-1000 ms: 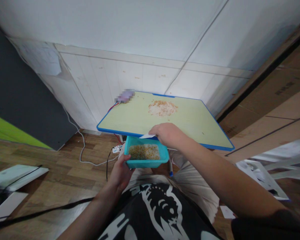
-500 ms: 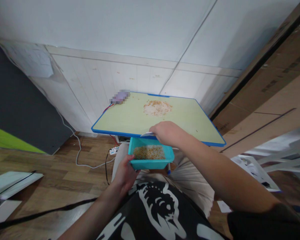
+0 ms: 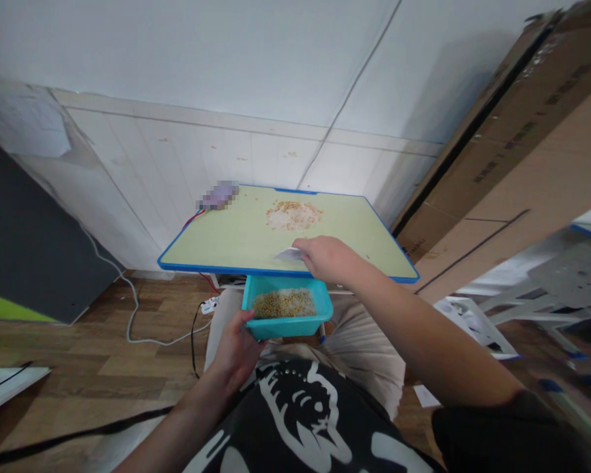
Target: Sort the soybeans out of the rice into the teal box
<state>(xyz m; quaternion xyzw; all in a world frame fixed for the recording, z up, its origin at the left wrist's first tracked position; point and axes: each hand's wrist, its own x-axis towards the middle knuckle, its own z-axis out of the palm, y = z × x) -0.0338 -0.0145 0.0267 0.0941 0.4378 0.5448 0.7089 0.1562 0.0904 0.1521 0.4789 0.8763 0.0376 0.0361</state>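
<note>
My left hand grips the left end of a turquoise plastic tub, thumb over the rim, just below the table's front edge. Inside the tub lies a mix of yellowish grains and paler, finer grains. Over the near part of the tabletop, my right hand is closed on a thin, flat white card that points left. Farther back on the table is a loose pile of white and orange-yellow grains, apart from the card.
A blurred-out purple object with a red wire sits at the table's back left corner. Behind the table rises a white wall. Large cardboard boxes lean on the right. A power strip and cables lie on the floor at left.
My right hand has lifted the white card from the table's front edge to a spot above the tabletop. My left hand keeps holding the tub. The whole view has shifted slightly.
</note>
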